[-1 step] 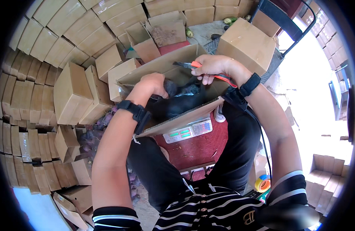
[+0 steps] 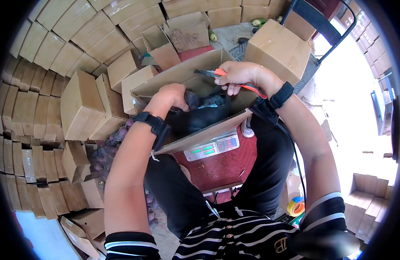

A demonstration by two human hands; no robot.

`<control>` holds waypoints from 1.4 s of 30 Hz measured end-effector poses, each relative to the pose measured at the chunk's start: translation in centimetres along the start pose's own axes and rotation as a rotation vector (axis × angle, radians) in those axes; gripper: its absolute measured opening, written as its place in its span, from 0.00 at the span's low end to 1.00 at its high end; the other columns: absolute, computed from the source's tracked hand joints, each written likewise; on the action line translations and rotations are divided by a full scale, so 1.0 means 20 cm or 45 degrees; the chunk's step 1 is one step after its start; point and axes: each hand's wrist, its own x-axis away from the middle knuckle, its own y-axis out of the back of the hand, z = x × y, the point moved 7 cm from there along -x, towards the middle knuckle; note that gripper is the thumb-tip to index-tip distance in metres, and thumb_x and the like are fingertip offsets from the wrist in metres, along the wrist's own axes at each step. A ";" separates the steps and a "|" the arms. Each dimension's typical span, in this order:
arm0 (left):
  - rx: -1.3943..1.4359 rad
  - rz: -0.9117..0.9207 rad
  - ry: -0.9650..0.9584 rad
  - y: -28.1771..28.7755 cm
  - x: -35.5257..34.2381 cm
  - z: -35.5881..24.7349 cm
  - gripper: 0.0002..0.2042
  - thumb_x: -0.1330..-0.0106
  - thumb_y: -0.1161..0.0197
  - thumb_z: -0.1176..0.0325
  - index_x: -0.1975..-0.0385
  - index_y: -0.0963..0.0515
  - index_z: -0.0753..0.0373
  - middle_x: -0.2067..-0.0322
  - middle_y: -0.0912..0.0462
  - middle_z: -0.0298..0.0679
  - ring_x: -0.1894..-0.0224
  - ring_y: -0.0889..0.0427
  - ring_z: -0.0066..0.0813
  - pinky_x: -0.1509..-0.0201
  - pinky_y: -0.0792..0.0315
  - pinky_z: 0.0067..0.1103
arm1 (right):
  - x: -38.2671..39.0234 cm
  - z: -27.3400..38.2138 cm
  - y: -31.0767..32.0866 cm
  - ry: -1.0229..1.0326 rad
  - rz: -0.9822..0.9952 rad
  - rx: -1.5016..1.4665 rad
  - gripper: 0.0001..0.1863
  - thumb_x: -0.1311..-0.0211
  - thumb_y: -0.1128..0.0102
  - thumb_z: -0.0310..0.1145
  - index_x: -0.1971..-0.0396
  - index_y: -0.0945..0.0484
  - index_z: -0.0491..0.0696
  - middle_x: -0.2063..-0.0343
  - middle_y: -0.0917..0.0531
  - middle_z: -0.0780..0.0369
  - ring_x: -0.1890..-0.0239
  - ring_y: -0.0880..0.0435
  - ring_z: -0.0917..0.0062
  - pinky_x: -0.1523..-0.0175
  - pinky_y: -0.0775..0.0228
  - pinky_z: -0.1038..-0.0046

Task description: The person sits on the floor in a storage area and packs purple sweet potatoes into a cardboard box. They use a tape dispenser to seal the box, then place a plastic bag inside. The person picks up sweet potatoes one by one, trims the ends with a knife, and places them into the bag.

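In front of me an open cardboard box (image 2: 187, 78) holds black plastic lining (image 2: 200, 121). My left hand (image 2: 173, 96) reaches inside the box, its fingers curled against a dark round thing (image 2: 191, 100) that looks like a vegetable; shadow hides its kind. Above the box's right part, my right hand (image 2: 237, 76) is closed round orange-handled shears (image 2: 221, 73). Their dark tip points left over the box, and the red-orange handle runs back toward my wrist.
A digital scale (image 2: 212, 147) with green displays sits by the box's near side. Purple round vegetables (image 2: 102, 157) are heaped at left. Stacked cartons (image 2: 78, 30) line the back and left. One large carton (image 2: 277, 51) rests on a hand truck (image 2: 321, 30). Tape rolls (image 2: 295, 206) lie lower right.
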 end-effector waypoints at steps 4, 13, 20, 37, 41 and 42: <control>-0.068 -0.015 -0.079 -0.12 -0.09 0.04 0.19 0.50 0.36 0.59 0.62 0.21 0.65 0.60 0.19 0.49 0.56 0.21 0.46 0.51 0.28 0.33 | 0.00 0.01 0.00 0.028 -0.003 0.044 0.11 0.36 0.47 0.35 0.67 0.31 0.42 0.75 0.23 0.63 0.79 0.20 0.80 0.73 0.23 0.78; 0.639 -0.776 -0.295 0.29 0.63 0.16 0.15 0.37 0.45 0.64 0.55 0.28 0.67 0.63 0.20 0.50 0.59 0.21 0.44 0.52 0.29 0.30 | 0.00 0.01 -0.02 -0.053 -0.128 0.358 0.10 0.39 0.46 0.35 0.69 0.26 0.42 0.76 0.21 0.62 0.78 0.20 0.78 0.74 0.26 0.75; 0.786 -0.923 0.333 -0.44 1.12 0.69 0.12 0.36 0.45 0.70 0.57 0.27 0.71 0.61 0.20 0.48 0.58 0.22 0.33 0.52 0.31 0.26 | 0.13 0.06 -0.18 0.069 -0.653 1.333 0.09 0.50 0.44 0.28 0.67 0.23 0.44 0.70 0.17 0.54 0.65 0.17 0.61 0.62 0.25 0.64; 1.253 -0.266 0.441 -1.91 1.31 0.57 0.14 0.43 0.45 0.76 0.55 0.27 0.68 0.65 0.19 0.42 0.63 0.22 0.36 0.58 0.28 0.27 | 0.18 0.05 -0.24 0.194 -1.134 1.168 0.10 0.53 0.45 0.26 0.67 0.26 0.44 0.71 0.19 0.56 0.65 0.18 0.63 0.63 0.26 0.65; 1.252 -0.265 0.453 -1.94 1.36 0.55 0.14 0.42 0.45 0.75 0.55 0.27 0.68 0.64 0.20 0.43 0.62 0.22 0.37 0.58 0.28 0.28 | 0.16 0.06 -0.23 0.146 -1.133 1.182 0.11 0.52 0.45 0.26 0.66 0.26 0.44 0.71 0.18 0.56 0.64 0.18 0.63 0.62 0.26 0.66; 1.253 -0.259 0.456 -1.95 1.37 0.54 0.15 0.42 0.46 0.74 0.55 0.27 0.68 0.64 0.20 0.44 0.62 0.22 0.38 0.58 0.28 0.28 | 0.16 0.05 -0.22 0.142 -1.140 1.193 0.11 0.52 0.45 0.26 0.66 0.26 0.44 0.71 0.18 0.56 0.64 0.18 0.63 0.62 0.26 0.66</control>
